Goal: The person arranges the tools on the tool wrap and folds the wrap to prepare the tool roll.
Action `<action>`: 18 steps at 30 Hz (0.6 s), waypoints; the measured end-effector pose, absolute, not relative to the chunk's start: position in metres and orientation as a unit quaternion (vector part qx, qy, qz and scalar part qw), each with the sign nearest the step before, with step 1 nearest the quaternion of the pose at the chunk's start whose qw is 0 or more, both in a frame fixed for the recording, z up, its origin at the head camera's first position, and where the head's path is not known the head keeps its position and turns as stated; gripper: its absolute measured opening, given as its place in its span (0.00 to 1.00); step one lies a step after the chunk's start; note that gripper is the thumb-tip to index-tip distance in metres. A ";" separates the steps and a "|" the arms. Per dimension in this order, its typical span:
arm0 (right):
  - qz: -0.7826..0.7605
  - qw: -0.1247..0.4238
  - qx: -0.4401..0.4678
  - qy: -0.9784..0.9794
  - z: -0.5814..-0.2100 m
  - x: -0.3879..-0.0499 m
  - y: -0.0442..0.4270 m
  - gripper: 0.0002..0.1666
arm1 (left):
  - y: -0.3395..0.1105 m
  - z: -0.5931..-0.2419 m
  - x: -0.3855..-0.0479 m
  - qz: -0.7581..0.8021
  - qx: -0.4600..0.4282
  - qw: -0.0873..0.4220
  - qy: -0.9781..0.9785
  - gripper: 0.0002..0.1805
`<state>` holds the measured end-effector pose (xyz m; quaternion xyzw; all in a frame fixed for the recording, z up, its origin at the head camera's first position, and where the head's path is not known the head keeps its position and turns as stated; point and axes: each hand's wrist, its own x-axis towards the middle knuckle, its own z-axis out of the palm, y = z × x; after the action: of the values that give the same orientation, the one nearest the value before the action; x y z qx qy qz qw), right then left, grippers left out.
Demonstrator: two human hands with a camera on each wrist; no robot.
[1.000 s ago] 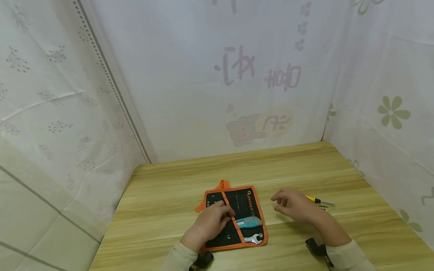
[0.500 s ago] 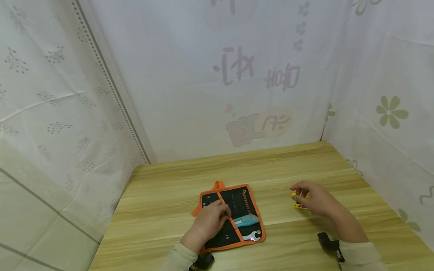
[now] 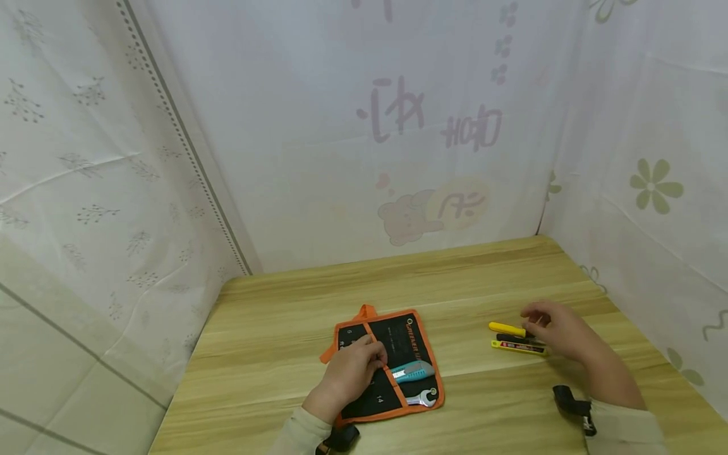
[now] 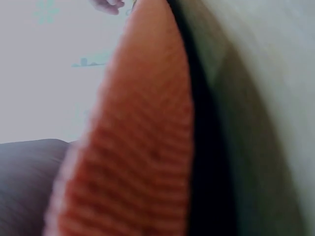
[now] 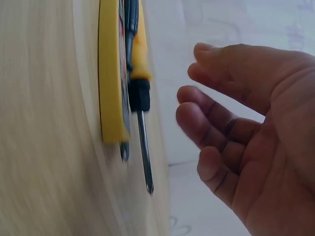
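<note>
A black tool pouch (image 3: 398, 335) with orange edging lies on the table, a teal utility knife (image 3: 414, 371) and a silver wrench (image 3: 423, 398) tucked in its pockets. My left hand (image 3: 349, 376) pinches the pouch's orange pocket edge; in the left wrist view orange trim (image 4: 142, 123) fills the middle. My right hand (image 3: 560, 328) hovers by the tools at the right, fingers loosely bent and holding nothing, as the right wrist view shows the hand (image 5: 256, 113) apart from a yellow-handled screwdriver (image 5: 142, 142), a black-handled tool (image 5: 131, 19) and a yellow tool (image 5: 112, 73).
The wooden table (image 3: 284, 328) is enclosed by patterned white curtains (image 3: 318, 158) at the back and sides. An orange strap (image 3: 366, 311) sticks out from the pouch's upper left edge.
My right hand has moved right, over the yellow and black tools, uncovering their handles. The pouch has shifted slightly left, with my left hand still at its pocket edge.
</note>
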<state>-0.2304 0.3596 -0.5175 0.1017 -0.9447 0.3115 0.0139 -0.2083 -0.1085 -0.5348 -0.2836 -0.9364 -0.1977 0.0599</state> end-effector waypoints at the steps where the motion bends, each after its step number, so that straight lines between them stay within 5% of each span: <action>1: 0.307 0.013 0.102 -0.946 -0.518 -0.231 0.363 0.13 | -0.109 -0.535 -0.208 -0.197 -0.284 0.059 -0.936 0.10; 18: 0.299 -0.030 0.086 -0.950 -0.526 -0.229 0.388 0.20 | -0.110 -0.536 -0.208 -0.189 -0.290 0.051 -0.937 0.07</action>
<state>-0.2291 0.3875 -0.5263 0.0857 -0.9498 0.2994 -0.0303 -0.2084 -0.1096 -0.5358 -0.2898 -0.9368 -0.1893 0.0515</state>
